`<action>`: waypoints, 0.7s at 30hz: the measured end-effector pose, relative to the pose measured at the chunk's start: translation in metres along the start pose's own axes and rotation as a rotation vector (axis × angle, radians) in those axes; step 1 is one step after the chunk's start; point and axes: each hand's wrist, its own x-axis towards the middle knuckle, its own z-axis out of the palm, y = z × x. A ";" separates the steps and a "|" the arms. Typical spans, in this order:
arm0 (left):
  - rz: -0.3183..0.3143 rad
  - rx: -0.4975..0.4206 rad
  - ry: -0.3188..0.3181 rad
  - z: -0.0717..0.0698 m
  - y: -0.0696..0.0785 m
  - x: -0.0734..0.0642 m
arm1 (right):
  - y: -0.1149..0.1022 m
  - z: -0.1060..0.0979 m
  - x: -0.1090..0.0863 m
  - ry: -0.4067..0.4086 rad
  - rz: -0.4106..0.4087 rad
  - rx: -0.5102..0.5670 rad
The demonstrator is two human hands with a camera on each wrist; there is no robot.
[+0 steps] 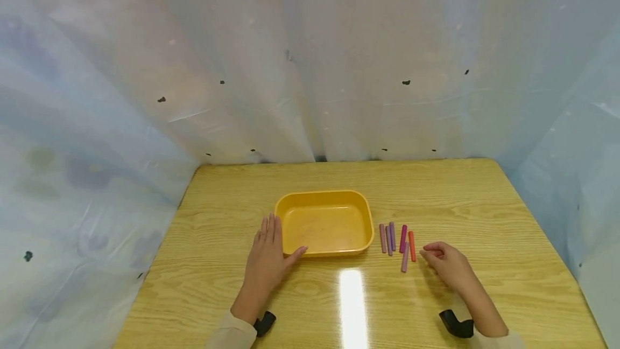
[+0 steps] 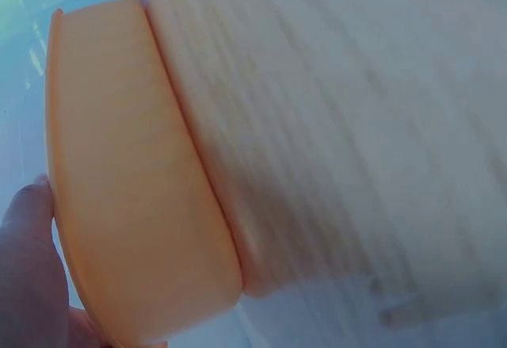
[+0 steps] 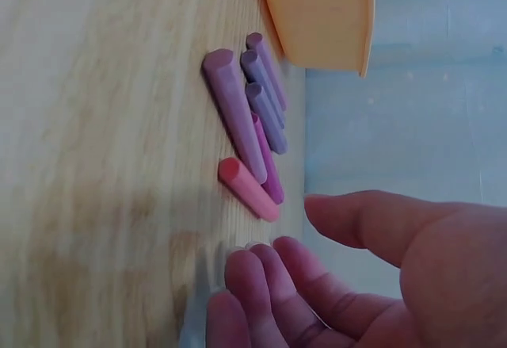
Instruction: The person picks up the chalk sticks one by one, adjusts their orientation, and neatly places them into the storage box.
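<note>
My left hand (image 1: 266, 258) rests against the left end of a yellow plastic basin (image 1: 325, 253), fingers straight along its rim and thumb over the near edge. In the left wrist view the thumb (image 2: 32, 241) touches the basin's rim. To the right of the basin lie several crayon-like sticks in purple, pink and red. Closest to my right hand (image 1: 448, 265) is the red stick (image 1: 411, 246). A pale purple stick (image 1: 404, 257) lies beside it, touching a magenta stick (image 1: 403, 238). My right hand hovers beside them, fingers loosely bent and apart from the thumb, holding nothing.
The wooden table (image 1: 218, 284) has a bright light reflection in front of the basin. A patterned pale curtain (image 1: 339, 69) hangs behind the table and along both sides. Each wrist wears a black device, such as the right camera mount (image 1: 456, 325).
</note>
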 end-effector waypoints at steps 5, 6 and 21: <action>-0.015 0.010 0.020 0.000 0.000 -0.001 | -0.004 0.004 0.010 -0.026 -0.036 -0.002; -0.015 0.013 0.024 0.000 0.000 -0.002 | -0.005 0.004 0.012 -0.027 -0.043 -0.012; 0.019 0.072 0.013 0.000 0.003 -0.002 | -0.012 0.010 0.022 0.012 -0.022 -0.090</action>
